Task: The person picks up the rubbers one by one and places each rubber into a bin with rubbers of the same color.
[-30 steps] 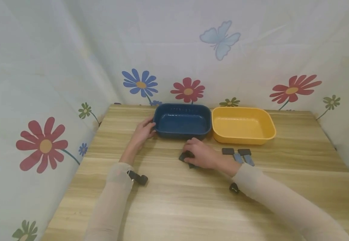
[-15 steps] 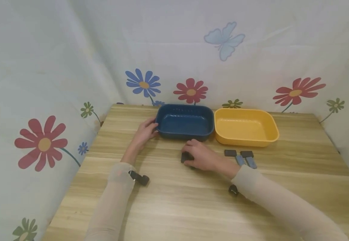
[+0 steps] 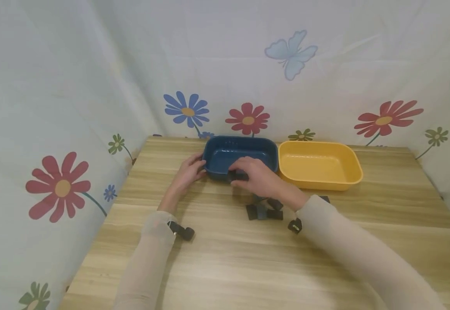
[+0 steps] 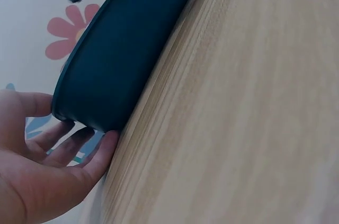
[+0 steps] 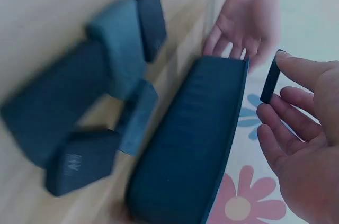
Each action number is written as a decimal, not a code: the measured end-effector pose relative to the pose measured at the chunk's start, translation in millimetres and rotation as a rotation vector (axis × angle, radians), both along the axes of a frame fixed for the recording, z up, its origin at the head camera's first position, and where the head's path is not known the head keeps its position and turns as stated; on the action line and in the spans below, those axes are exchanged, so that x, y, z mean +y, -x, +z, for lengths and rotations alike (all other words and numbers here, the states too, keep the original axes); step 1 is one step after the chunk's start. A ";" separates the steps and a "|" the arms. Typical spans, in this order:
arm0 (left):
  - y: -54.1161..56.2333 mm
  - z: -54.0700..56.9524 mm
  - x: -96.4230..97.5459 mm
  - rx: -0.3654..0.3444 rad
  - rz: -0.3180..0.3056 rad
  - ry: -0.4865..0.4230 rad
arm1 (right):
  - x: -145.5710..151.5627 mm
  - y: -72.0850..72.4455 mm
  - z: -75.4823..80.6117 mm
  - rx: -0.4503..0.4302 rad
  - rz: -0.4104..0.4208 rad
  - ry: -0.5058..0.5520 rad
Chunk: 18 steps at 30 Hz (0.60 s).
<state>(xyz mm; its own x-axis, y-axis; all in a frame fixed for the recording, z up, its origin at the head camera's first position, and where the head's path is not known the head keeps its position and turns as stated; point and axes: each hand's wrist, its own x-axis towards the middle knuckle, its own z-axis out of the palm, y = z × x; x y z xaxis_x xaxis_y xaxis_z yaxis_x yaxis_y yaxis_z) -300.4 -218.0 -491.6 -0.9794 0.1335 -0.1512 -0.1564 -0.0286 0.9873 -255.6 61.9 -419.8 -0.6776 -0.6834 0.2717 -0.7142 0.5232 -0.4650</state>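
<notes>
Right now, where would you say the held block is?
In the head view, the held block is in the right hand, overlapping the blue tray at its near rim, left of the yellow tray.

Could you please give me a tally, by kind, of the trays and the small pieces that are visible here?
Blue tray: 1
Yellow tray: 1
Held piece, in the right hand: 1
Clustered loose pieces on the table: 5
Dark piece partly hidden by the right sleeve: 1
Total: 9; the sleeve may hide more.
</notes>
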 end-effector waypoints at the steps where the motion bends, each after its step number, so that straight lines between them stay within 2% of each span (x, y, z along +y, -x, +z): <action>1: -0.4 0.8 0.3 -0.001 -0.002 -0.001 | -1.3 4.7 1.9 0.003 -0.011 0.005; 8: -2.6 2.7 1.0 -0.004 -0.001 0.000 | -20.4 38.0 8.6 -0.001 -0.072 0.023; 18: -4.3 3.4 -0.3 0.005 -0.009 -0.007 | -38.1 79.9 -12.7 -0.036 -0.158 0.018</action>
<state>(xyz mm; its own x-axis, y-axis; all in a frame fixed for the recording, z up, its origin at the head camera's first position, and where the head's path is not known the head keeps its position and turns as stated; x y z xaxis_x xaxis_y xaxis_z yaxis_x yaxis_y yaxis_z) -296.1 -218.3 -488.2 -0.9789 0.1432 -0.1456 -0.1519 -0.0339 0.9878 -335.4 23.8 -432.5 -0.7860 -0.5627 0.2560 -0.6060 0.6193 -0.4992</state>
